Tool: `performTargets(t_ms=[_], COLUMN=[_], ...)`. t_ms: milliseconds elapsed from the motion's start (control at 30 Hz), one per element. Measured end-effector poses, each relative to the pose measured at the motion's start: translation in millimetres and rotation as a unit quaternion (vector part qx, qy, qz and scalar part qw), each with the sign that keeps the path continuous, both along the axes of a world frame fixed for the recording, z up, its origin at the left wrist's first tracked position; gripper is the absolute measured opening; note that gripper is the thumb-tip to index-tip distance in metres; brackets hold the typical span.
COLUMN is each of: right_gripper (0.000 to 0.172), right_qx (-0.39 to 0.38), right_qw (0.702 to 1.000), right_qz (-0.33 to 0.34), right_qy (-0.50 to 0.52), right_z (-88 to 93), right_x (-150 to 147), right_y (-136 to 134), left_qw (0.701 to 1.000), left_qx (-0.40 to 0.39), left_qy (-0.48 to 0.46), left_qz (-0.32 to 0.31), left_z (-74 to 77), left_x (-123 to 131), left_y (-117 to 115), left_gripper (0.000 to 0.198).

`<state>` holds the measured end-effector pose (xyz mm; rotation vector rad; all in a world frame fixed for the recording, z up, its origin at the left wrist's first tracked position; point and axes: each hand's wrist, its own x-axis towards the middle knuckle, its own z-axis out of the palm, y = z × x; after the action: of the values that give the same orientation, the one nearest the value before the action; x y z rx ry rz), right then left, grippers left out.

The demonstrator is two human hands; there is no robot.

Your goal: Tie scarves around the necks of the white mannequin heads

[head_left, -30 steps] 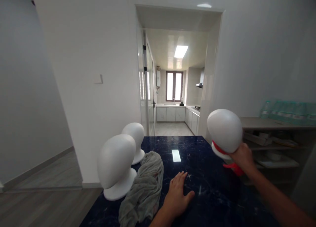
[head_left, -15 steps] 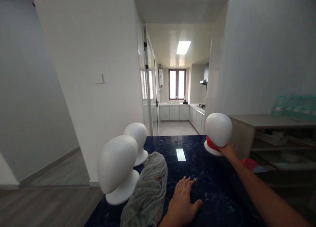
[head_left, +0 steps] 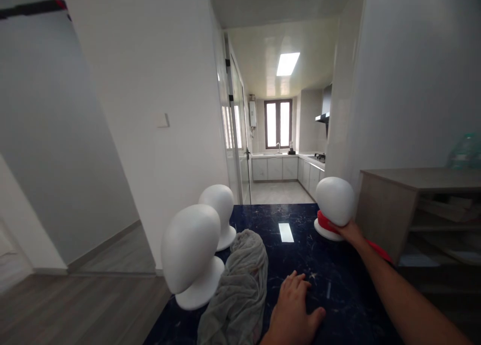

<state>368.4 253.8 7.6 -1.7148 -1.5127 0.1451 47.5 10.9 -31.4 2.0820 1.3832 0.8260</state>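
My left hand (head_left: 295, 307) rests palm down on the dark blue marbled tabletop (head_left: 296, 255), fingers stretched and holding nothing. At the table's far right, my right hand (head_left: 351, 233) reaches to the neck of a white foam mannequin head (head_left: 335, 200) and grips a red cloth (head_left: 326, 223) wound around that neck. More red fabric (head_left: 380, 250) shows beyond my right forearm. A crumpled grey cloth (head_left: 240, 285) lies left of my left hand. Beside it stand two other white foam heads, a nearer one (head_left: 191, 245) and a farther one (head_left: 218, 205), both bare.
To the right of the table is a wooden shelf unit (head_left: 391, 195) with teal-tinted bottles (head_left: 466, 152) on top. Ahead, a doorway leads into a kitchen with white cabinets (head_left: 274, 168). Wood flooring (head_left: 112, 310) lies to the left.
The view has turned slightly left, so most things sit farther right. My right hand stays at the right head's neck, and more red fabric shows past the forearm. My left hand remains on the table.
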Motion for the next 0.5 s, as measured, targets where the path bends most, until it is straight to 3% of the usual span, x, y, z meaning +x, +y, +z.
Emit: performTargets(t_ms=[233,400,500], right_gripper=[0.089,0.091,0.085], right_qx=[-0.04,-0.074,-0.132], right_qw=[0.994,0.97,0.972], right_qz=[-0.02,-0.137,-0.055], right_qy=[-0.097,-0.189,-0.184], right_z=[3.1,-27.3,-48.9], right_x=[-3,-28,-51], right_y=[-33,-94,-136], left_qw=[1.0,0.999,0.999], left_qx=[0.01,0.022,0.026], left_qy=[-0.01,-0.025,-0.042], left_qz=[0.004,0.004,0.005], left_z=[8.9,7.7,5.7], left_x=[-2,-2,-3], left_y=[-3,1,3], left_gripper=[0.052,0.048,0.044])
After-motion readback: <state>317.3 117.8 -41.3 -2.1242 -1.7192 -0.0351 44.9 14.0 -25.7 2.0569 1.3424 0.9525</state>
